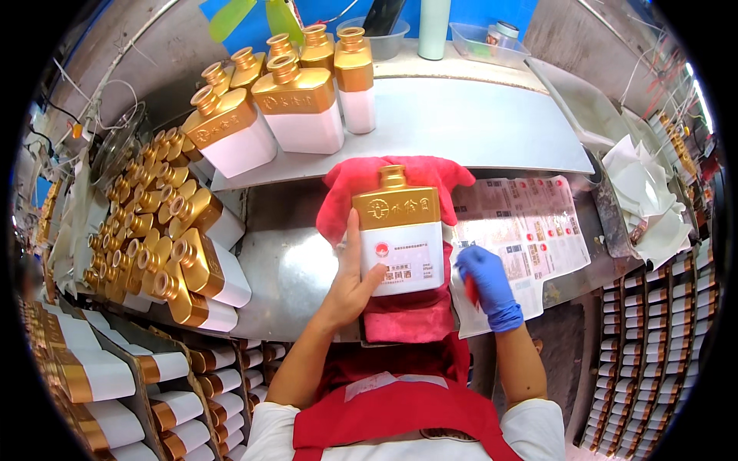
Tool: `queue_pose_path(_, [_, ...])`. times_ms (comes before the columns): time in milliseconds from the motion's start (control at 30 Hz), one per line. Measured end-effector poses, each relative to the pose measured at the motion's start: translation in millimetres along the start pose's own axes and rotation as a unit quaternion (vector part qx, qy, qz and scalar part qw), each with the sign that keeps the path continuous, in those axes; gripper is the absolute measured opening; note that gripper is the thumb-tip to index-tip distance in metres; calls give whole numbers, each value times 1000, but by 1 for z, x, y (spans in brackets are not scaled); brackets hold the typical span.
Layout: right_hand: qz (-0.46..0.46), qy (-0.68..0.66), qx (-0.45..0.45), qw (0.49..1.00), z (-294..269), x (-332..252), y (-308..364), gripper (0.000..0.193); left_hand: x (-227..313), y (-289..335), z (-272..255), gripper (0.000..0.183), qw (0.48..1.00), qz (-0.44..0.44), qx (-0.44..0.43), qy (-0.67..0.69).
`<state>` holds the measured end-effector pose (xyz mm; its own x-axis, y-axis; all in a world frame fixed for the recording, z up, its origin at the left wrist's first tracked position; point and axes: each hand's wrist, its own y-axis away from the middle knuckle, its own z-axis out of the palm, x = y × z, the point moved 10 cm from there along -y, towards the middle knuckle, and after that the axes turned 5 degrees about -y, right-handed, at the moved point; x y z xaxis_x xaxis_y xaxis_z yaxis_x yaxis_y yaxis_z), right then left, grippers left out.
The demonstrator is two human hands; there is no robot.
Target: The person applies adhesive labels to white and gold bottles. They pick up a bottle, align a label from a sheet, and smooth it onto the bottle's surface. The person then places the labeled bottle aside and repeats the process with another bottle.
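Observation:
A flat-shouldered bottle [400, 246], gold on top and white below with a printed decal on its front, stands upright in front of me. My bare left hand [352, 286] grips its left side, the thumb lying on the white face. Behind and beneath the bottle is a red towel [411, 324]. To the right, my right hand [489, 280] in a blue glove is closed around a small red piece [470, 290], mostly hidden by the fingers; its kind is unclear. This hand is over printed decal sheets [550, 230] and apart from the bottle.
Several gold-and-white bottles [300, 115] stand on the raised grey board [461, 123]. More lie piled [184, 261] at left. Racks of bottles [653, 338] flank me. A pale green flask [434, 31] and plastic tubs [488, 44] sit at the back; crumpled white paper [646, 192] lies right.

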<state>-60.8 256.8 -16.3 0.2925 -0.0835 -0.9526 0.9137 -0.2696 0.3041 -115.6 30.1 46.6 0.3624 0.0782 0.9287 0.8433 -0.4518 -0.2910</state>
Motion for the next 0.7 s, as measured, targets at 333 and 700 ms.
queue_pose_path(333, [-232,6,-16,973,16,-113,22,33,-4,-15,-5,80,995,-64,15,80])
queue_pose_path(700, [-526,343,-110,771,107,-126,110,34,-8,-13,-14,66,998,-51,-33,4])
